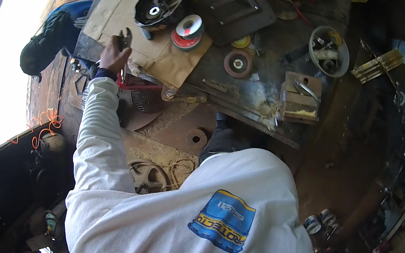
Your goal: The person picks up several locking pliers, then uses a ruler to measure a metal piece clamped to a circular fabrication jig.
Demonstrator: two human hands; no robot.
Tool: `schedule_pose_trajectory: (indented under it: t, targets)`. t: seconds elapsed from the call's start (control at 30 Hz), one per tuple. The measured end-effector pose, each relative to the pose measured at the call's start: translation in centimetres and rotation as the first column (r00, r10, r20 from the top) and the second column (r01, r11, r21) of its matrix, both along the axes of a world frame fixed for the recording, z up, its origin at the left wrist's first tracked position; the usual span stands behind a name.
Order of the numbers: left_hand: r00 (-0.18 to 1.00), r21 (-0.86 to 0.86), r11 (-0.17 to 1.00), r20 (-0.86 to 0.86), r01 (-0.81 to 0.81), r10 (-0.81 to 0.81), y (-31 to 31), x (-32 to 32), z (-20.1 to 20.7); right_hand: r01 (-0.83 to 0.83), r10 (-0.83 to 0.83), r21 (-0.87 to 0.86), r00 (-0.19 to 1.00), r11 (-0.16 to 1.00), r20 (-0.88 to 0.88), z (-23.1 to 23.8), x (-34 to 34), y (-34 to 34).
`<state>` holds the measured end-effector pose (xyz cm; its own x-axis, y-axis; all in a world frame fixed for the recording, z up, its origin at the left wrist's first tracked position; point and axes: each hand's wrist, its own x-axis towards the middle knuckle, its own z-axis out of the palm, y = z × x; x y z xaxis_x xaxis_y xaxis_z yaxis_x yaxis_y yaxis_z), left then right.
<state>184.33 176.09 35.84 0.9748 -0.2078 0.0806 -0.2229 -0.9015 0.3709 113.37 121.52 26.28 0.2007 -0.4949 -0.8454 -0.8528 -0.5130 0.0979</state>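
My left hand reaches out over the left edge of the workbench, its fingers closed around dark metal pliers. The jaws of the pliers stick up past my fingers and look parted. Just below that hand, a red metal bar runs along the bench's edge; whether it is joined to anything I hold, I cannot tell. Flattened brown cardboard covers the bench beside the hand. Stacked on it are round discs, next to a black container full of metal rods. My right hand is out of the picture.
A grinding disc, a dark plastic panel, a bucket of parts and a wooden block with a metal handle occupy the bench. Another person bends down at the left. A pulley wheel lies below the bench.
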Motion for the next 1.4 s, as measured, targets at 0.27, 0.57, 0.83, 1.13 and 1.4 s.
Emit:
schedule_pose_trajectory:
  t: [0.27,0.57,0.83,1.13,1.4]
  targets:
    - [0.978,-0.374,0.923,-0.21,-0.086,0.006,-2.2,-2.2,3.7,0.017,-0.016,0.018,0.999,1.0,-0.052,0.6,-3.0,2.9]
    - [0.572,-0.758,0.404,-0.651,-0.512,-0.498,-9.8,-9.2,10.0,0.025,-0.023,0.045,0.999,0.999,-0.048,-0.7,-5.1,4.2]
    - [0.239,-0.685,0.591,-0.715,-0.426,-0.657,-21.9,-17.9,12.7,0.008,-0.008,0.108,1.0,0.994,0.001,-3.6,-7.7,4.9]
    - [0.077,-0.729,0.596,-0.652,-0.335,-0.754,-30.9,-29.1,11.4,0.239,-0.251,0.139,0.964,0.961,0.083,-6.0,-14.1,3.8]
    - [0.011,-0.352,0.343,-0.712,-0.871,-0.703,-41.2,-40.8,9.5,0.78,-0.796,0.161,0.588,0.605,0.145,-2.7,-24.3,3.3]
